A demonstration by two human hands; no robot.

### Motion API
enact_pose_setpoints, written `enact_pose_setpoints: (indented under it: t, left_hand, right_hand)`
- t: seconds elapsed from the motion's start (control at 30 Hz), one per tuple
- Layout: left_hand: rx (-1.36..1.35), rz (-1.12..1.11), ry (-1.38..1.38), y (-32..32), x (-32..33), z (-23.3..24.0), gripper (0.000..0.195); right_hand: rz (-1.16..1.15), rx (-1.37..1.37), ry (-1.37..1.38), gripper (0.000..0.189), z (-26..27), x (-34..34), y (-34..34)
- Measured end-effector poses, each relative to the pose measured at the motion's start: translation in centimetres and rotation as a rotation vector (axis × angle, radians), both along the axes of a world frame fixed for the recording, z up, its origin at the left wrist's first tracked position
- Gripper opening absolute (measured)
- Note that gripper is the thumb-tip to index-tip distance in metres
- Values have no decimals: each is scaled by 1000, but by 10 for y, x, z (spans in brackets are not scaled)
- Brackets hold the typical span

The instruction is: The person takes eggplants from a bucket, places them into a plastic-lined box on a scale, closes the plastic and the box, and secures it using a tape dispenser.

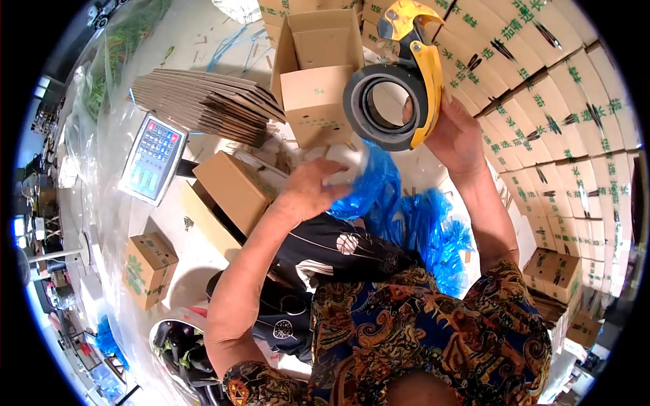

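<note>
My right hand (459, 134) grips a yellow tape dispenser (429, 96) from its right side. A dark-looking roll of packing tape (358, 109) sits in it, raised over the open carton (317, 104). My left hand (317, 188) is slightly blurred, with thumb and fingers apart. Its thumb is close to a bunch of blue plastic bags (381, 182) by my lap; whether they touch I cannot tell. The carton stands upright before me with its top open.
Flattened cardboard (203, 101) is stacked left of the carton. A scale's keypad display (154, 158) stands beside an open box (233, 193). A small closed carton (150, 269) and a container of eggplants (183, 350) are at lower left. Stacked printed cartons (548, 127) wall the right.
</note>
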State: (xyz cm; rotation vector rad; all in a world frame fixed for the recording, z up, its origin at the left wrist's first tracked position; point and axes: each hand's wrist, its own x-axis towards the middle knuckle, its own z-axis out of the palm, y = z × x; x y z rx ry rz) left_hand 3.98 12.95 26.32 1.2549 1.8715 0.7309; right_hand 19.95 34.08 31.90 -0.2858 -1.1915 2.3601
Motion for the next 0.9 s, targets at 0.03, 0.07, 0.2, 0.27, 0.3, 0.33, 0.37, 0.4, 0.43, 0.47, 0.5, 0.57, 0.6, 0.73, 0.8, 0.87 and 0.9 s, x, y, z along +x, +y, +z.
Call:
enact_pose_setpoints:
  t: [0.03,0.07,0.2,0.27,0.3,0.33,0.37,0.4,0.43,0.47,0.5,0.57,0.6,0.73,0.8,0.87,0.9]
  left_hand:
    - [139,23,-101,-4,4,-7,69]
    - [254,55,-84,1,4,-14,84]
    - [83,172,-724,27,19,9,40]
    - [344,-444,597,26,34,-38,40]
    - [341,-441,599,26,48,-44,40]
    - [72,-420,589,28,65,-47,34]
    - [-197,-393,574,29,74,-50,28]
    - [-193,-394,577,27,71,-46,28]
    - [48,-239,580,22,65,-43,38]
    - [286,-82,575,17,58,-39,48]
    - [204,5,391,17,42,-19,50]
    - [394,221,-431,11,14,11,53]
    - [418,339,-922,0,7,45,59]
    - [561,341,-1048,-25,-1,49,71]
    - [466,385,-650,-27,-1,53,64]
    - [528,449,-433,-34,1,48,60]
    - [565,503,-215,-39,2,44,57]
  right_hand:
    - [2,33,23,51,4,-4,-2]
    - [66,64,45,51,2,-7,3]
    - [149,14,97,48,-1,-17,-3]
    - [194,0,162,47,7,-23,-6]
    - [224,-23,220,46,7,-23,-3]
    - [215,-54,219,46,8,-20,2]
    - [214,-48,217,46,11,-18,5]
    - [198,-32,183,46,15,-16,6]
    - [183,-17,149,46,18,-15,6]
    - [171,-35,107,47,18,-16,2]
    - [172,-7,107,49,16,-18,-5]
    - [271,33,112,51,7,-14,0]
    - [267,32,91,52,10,-16,-9]
    - [414,-3,70,51,4,-30,-26]
    - [515,21,52,56,-4,-37,-31]
    - [491,86,-85,65,-10,-43,-35]
    - [506,87,-80,65,-10,-52,-38]
